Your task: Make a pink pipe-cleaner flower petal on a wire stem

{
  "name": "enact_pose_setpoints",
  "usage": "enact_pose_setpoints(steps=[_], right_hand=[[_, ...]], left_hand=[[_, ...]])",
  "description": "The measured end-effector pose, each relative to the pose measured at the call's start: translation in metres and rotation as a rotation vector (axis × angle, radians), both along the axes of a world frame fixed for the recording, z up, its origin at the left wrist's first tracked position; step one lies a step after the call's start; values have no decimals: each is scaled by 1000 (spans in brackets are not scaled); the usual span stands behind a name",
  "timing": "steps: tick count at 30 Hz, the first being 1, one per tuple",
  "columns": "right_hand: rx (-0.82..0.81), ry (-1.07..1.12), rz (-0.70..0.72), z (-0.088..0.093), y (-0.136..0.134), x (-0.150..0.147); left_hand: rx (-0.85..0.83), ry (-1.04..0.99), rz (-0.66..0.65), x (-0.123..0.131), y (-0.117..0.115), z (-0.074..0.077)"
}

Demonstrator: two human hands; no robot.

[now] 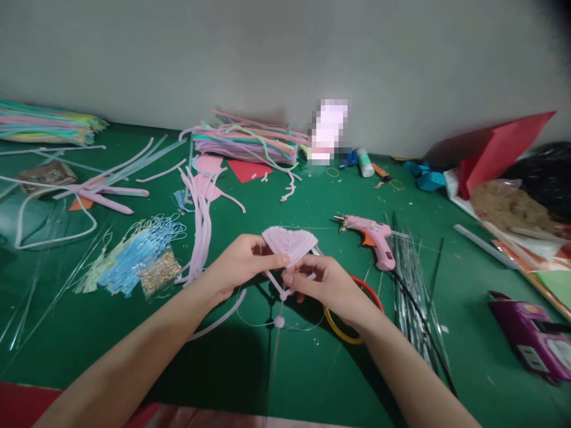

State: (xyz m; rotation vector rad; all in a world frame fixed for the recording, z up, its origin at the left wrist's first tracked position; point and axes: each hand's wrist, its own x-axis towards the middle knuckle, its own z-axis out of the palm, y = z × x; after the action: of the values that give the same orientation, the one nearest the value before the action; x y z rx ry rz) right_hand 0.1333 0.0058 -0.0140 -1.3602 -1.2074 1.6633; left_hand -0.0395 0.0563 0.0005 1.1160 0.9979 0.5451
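Observation:
A pale pink, fan-shaped pipe-cleaner piece [289,242] is held above the green table, its ridged wide edge facing away from me. My left hand [243,261] pinches its left side, thumb across the front. Just below the fan, my right hand [319,279] has its fingers closed on a pink pipe-cleaner strand near the narrow tip; the exact grip is partly hidden. Under the hands, pink strands meet in a point, and a small pink ball [279,321] sits on a thin clear stem with fine thread about it.
Right of my hands lie a pink glue gun [370,238], a red-and-yellow ring [345,334] and silvery strips [413,297]. Blue tassels [134,255], a bag of gold beads [158,272] and loose pipe cleaners [203,232] lie left. A pipe-cleaner bundle [250,142] rests by the wall.

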Motion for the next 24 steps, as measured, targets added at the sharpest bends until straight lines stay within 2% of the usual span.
enact_pose_setpoints(steps=[12,14,19,24], right_hand=[[37,25,24,-1,0,0],[77,42,-32,-2,1,1],[176,47,-279,-1,4,8],[210,78,-372,-1,4,11]], left_hand=[[-32,-50,-4,2,0,0],[-32,-36,1,2,0,0],[-29,25,-8,1,0,-2],[10,58,-59,-2,0,-4]])
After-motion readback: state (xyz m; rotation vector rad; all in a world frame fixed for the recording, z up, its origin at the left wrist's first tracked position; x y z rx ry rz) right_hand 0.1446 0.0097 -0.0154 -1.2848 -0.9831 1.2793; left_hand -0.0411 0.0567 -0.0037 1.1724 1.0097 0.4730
